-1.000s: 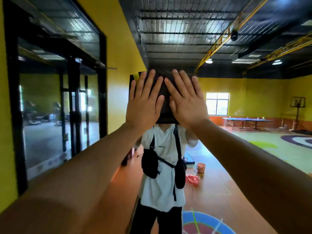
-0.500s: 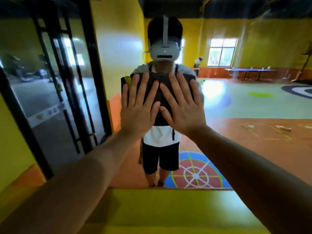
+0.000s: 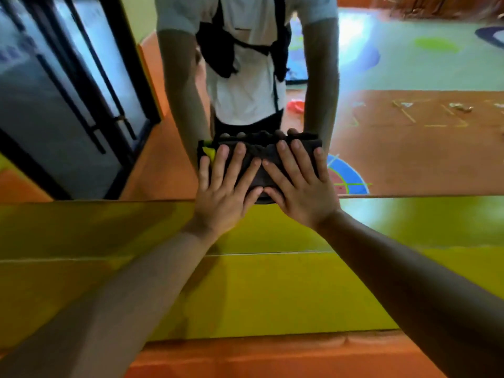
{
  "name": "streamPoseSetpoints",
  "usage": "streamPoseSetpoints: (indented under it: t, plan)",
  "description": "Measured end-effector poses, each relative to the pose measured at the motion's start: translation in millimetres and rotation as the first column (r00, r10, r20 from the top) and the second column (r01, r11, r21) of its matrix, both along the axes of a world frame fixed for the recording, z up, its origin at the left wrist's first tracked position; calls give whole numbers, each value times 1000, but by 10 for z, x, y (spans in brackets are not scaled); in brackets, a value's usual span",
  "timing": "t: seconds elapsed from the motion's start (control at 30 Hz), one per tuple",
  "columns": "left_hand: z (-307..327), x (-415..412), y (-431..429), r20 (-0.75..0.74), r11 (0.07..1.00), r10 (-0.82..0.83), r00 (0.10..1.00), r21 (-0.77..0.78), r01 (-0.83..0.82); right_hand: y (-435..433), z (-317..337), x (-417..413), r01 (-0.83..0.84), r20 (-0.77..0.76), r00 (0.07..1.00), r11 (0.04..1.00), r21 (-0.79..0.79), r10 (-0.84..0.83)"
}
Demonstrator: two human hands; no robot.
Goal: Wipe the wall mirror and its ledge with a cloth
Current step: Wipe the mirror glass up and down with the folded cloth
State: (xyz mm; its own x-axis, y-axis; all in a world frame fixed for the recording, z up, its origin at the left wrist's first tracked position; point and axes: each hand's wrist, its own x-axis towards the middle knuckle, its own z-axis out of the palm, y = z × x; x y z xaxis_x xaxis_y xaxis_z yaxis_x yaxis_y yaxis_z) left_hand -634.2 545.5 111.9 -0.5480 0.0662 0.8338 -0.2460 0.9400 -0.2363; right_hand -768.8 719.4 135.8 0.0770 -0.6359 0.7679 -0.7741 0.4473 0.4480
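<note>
A dark cloth with a yellow corner lies flat against the wall mirror, just above the mirror's bottom edge. My left hand and my right hand press on it side by side, fingers spread and pointing up, thumbs almost touching. The heels of both hands overlap the yellow ledge that runs along under the glass. The cloth's lower part is hidden by my hands.
The mirror reflects a person in a white shirt with a black bag, black-framed glass doors at the left, and a coloured floor. Below the ledge come a yellow wall panel and an orange band.
Both hands have slid the cloth straight down the mirror, from head height to its bottom edge. My view has tilted down with them.
</note>
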Motion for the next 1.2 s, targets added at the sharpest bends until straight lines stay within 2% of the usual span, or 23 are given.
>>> streamPoseSetpoints:
  t: [0.17, 0.33, 0.5, 0.73, 0.87, 1.03, 1.2]
  plan:
    - [-1037, 35, 25, 28, 1000, -2, 1000, 29, 1, 73, -999, 6, -17, -11, 1000, 998, 63, 18]
    - [-2007, 132, 29, 110, 999, 11, 994, -34, -7, 238, -1961, 7, -40, 19, 999, 982, 183, 37]
    - [-2602, 287, 11, 186, 996, 34, 982, -87, -18, 360, -2477, 28, -99, 59, 995, 949, 299, 85]
    - [-2541, 299, 231, 329, 996, 49, 943, -87, -21, 560, -2454, -109, -191, 111, 981, 923, 335, 162]
    - [-2428, 0, 755, 438, 999, -32, 898, 32, 20, 1065, -2427, -383, -142, 117, 988, 917, 372, 106]
    - [-2190, -189, 1106, 401, 986, -19, 916, 158, -48, 1299, -2037, -507, -155, 169, 981, 901, 405, 93]
    - [-1392, -302, 1143, 302, 978, -42, 952, 208, -23, 1283, -1234, -524, -176, 194, 974, 930, 321, 117]
